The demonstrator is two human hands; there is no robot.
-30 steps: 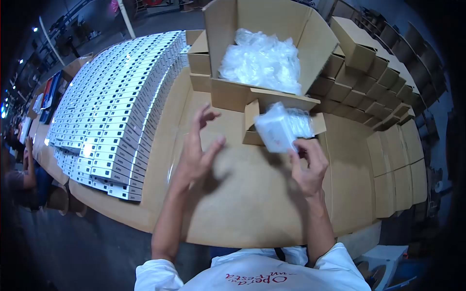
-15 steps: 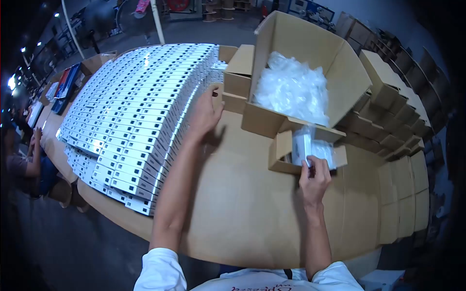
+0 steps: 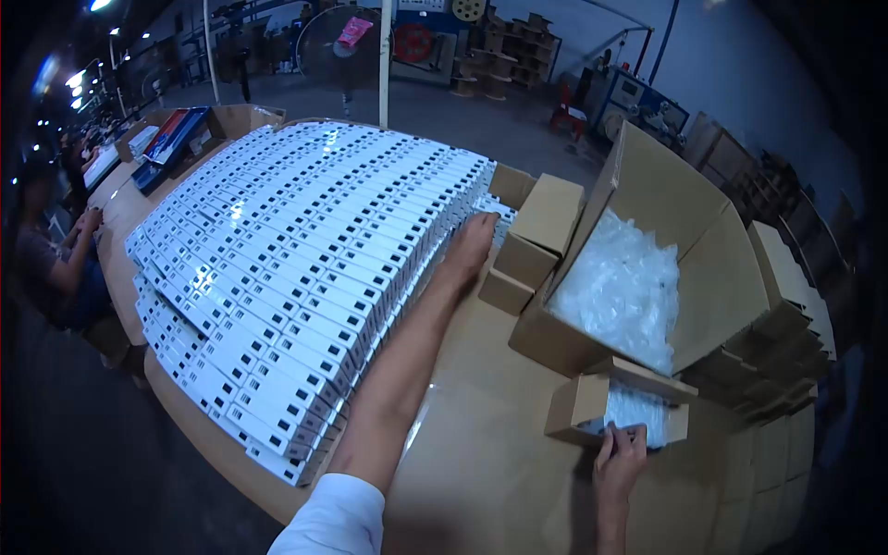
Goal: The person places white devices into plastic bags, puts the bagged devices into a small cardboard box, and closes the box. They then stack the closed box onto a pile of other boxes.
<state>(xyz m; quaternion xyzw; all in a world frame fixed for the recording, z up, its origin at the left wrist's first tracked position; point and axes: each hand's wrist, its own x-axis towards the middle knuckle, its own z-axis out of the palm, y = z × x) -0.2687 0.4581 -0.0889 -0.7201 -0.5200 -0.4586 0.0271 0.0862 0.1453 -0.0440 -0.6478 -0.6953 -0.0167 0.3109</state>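
Note:
My left hand (image 3: 474, 242) reaches to the far right end of a large stack of flat white boxes (image 3: 305, 250) with small black squares on their ends. Its fingertips are right at some white boxes (image 3: 500, 209) there and are mostly hidden. At the front of a small open carton (image 3: 566, 413), my right hand (image 3: 622, 455) has finger and thumb bent together over the edge. What they pinch is hidden. Inside that carton lie clear plastic-wrapped packets (image 3: 638, 413).
A big open carton (image 3: 712, 250) holds a heap of clear plastic bags (image 3: 620, 287). Beside it stands a closed brown box (image 3: 546, 217). Stacked cartons (image 3: 768, 365) line the right side. At the far left, a person (image 3: 60, 250) is by the table, near a blue-and-red box (image 3: 176, 139).
The view has swung left and up. My left hand has reached farther along the stack. The wrapped white box that stood upright in my right hand now no longer rises above the small carton.

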